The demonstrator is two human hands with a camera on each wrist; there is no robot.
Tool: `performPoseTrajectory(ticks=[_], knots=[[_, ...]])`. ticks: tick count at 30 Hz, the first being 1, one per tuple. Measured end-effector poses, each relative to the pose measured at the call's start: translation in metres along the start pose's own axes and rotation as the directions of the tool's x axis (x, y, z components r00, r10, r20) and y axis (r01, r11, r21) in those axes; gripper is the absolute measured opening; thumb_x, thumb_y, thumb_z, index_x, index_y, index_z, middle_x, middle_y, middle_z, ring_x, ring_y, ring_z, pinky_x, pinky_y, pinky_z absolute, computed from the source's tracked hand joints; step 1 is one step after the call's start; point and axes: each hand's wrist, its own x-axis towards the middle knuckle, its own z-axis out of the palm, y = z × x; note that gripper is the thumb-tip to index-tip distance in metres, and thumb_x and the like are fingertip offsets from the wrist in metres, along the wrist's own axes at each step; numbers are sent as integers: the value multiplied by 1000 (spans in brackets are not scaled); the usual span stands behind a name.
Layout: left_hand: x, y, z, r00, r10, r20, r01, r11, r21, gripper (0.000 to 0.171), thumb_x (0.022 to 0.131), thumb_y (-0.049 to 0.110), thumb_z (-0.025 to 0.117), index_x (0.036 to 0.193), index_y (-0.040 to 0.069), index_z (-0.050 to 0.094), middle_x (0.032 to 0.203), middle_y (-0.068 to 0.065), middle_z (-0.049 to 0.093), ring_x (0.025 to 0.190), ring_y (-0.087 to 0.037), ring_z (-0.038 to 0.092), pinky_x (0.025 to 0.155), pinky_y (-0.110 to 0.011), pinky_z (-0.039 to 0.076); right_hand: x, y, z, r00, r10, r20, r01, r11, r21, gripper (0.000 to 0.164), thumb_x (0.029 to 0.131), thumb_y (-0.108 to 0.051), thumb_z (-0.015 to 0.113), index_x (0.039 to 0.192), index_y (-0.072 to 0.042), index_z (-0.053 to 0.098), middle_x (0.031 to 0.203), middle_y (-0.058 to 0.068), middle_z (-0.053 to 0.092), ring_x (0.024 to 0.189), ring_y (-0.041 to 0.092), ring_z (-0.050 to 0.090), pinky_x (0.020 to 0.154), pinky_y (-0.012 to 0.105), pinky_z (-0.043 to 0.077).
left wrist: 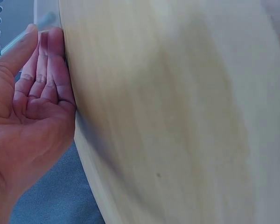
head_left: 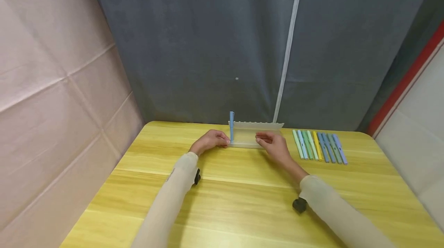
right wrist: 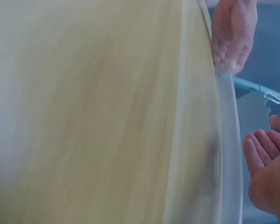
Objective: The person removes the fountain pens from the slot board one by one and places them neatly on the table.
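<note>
A clear plastic pen holder [head_left: 244, 136] with a scalloped back edge stands near the far side of the table. One light-blue pen [head_left: 231, 124] is upright at its left end. My left hand [head_left: 212, 140] grips the holder's left corner with thumb and fingertips, beside the foot of the pen. At the right part of the holder, my right hand [head_left: 274, 146] hovers with loosely bent fingers and nothing between them. In the right wrist view, the holder's front strip [right wrist: 231, 154] runs between the two hands, and the pen [right wrist: 252, 86] lies beyond the left fingertips.
Several capped pens [head_left: 315, 146] in green, blue, yellow and purple lie side by side to the right of the holder. The wooden table [head_left: 243, 201] ends at a dark grey curtain [head_left: 208, 47]. Light cloth panels [head_left: 69, 124] flank the left side.
</note>
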Motion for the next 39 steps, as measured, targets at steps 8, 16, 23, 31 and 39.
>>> performPoseTrajectory(ticks=[8,16,23,31,39], knots=[[-1,0,-4,1000,-10,-5,10,1000,11,15,101,13,72,110,2,77,102,-8,78,89,-11,74,90,-30,62,9,-18,37,997,15,71,-20,997,69,36,101,-5,69,134,9,67,128,25,74,120,39,72,99,31,59],[-4,2,-7,1000,-8,-17,8,1000,20,16,101,14,72,110,2,76,105,-11,78,93,-14,76,93,-33,62,25,-33,67,995,8,103,-12,999,39,36,101,-4,69,135,7,67,129,23,74,120,37,73,103,44,58],[0,0,-5,1000,-16,-4,16,1000,-22,15,100,11,73,109,0,76,99,-8,78,90,-13,76,90,-32,62,35,-31,86,999,41,-1,-41,996,84,31,100,-5,70,129,6,71,121,22,78,116,36,75,104,46,57],[-1,1,-6,1000,-20,3,20,1000,4,16,100,14,73,110,1,76,104,-11,79,94,-15,76,92,-33,62,41,-35,100,985,115,-131,-119,993,-21,25,98,-15,77,119,-2,78,111,15,81,105,30,79,95,43,61],[0,1,-6,1000,-24,-13,24,1000,15,15,101,13,72,110,2,76,101,-8,78,90,-13,74,93,-32,61,45,-34,108,973,139,-182,-160,981,-106,24,98,-27,78,114,-9,81,105,8,83,100,26,79,92,43,59]])
